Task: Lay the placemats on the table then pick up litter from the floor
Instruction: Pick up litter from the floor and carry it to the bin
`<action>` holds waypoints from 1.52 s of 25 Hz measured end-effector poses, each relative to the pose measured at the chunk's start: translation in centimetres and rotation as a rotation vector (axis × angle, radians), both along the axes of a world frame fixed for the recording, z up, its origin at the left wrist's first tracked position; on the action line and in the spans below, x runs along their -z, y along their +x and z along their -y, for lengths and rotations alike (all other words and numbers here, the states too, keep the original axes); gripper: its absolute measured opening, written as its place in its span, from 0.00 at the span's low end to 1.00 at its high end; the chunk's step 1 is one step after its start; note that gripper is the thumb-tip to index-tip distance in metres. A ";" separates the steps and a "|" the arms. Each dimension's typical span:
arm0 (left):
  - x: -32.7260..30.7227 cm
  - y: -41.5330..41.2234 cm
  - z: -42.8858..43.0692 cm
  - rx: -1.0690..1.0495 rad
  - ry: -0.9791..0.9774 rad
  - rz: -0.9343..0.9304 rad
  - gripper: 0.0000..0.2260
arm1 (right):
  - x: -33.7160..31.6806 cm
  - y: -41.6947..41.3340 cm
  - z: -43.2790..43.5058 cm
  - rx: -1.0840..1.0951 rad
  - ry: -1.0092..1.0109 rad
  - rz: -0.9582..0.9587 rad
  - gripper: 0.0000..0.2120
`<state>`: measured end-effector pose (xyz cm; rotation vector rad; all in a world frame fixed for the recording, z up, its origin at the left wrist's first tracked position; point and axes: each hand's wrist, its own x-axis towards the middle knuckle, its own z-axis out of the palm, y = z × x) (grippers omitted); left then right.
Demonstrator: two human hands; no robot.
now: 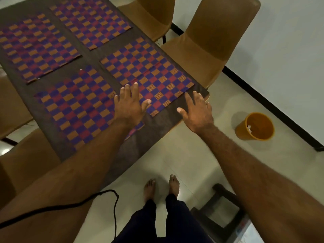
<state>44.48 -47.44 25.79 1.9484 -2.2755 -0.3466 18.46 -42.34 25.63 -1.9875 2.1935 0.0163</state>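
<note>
Checkered weave in purple, maroon and orange on four placemats, all lying flat on the dark-clothed desk (pixel 157 123): far-left placemat (pixel 36 46), far-right placemat (pixel 91 21), near-left placemat (pixel 78 106), near-right placemat (pixel 149 74). Near pair lie just beside each other, a narrow strip of cloth between; far pair likewise apart. Left hand (pixel 130 104) rests palm down, fingers (pixel 135 88) spread and flat, across the gap between the two near placemats, thumb on the near-right one; nothing gripped. Right hand (pixel 198 111) lies palm down on the bare cloth at the desk's near right corner, just beside the near-right placemat's edge, fingers splayed, holding nothing. Tan chairs stand along the desk's right side, one (pixel 210 41) close to the corner, another (pixel 154 16) farther up. Orange bin (pixel 255 127) stands on the pale tiled floor (pixel 184 155) near the wall, well apart from the desk, white scraps (pixel 249 128) visible inside. Person's bare feet (pixel 161 188) on the floor below the desk's edge. Black cable (pixel 112 199) hangs across the left forearm. Dark stool (pixel 222 206) at lower right.
</note>
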 end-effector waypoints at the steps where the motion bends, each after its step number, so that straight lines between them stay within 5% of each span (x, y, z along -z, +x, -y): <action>1: 0.1 0.1 -0.8 -0.017 0.009 -0.002 0.35 | 0.1 0.2 -0.4 -0.019 0.018 0.003 0.34; 12: -2.6 1.6 -6.5 -0.383 -0.008 -0.017 0.37 | -1.1 3.4 1.9 -0.466 -0.026 0.085 0.32; 22: -4.7 11.6 -14.8 -0.810 -0.060 0.038 0.38 | -2.8 18.4 3.1 -0.911 0.004 0.149 0.33; 31: -2.4 15.8 -29.7 -1.219 -0.061 0.114 0.38 | -2.0 31.5 -6.9 -1.374 0.022 0.155 0.31; 38: 1.2 12.7 -41.1 -1.604 0.016 0.099 0.37 | 1.9 34.2 -15.0 -1.748 0.119 0.109 0.30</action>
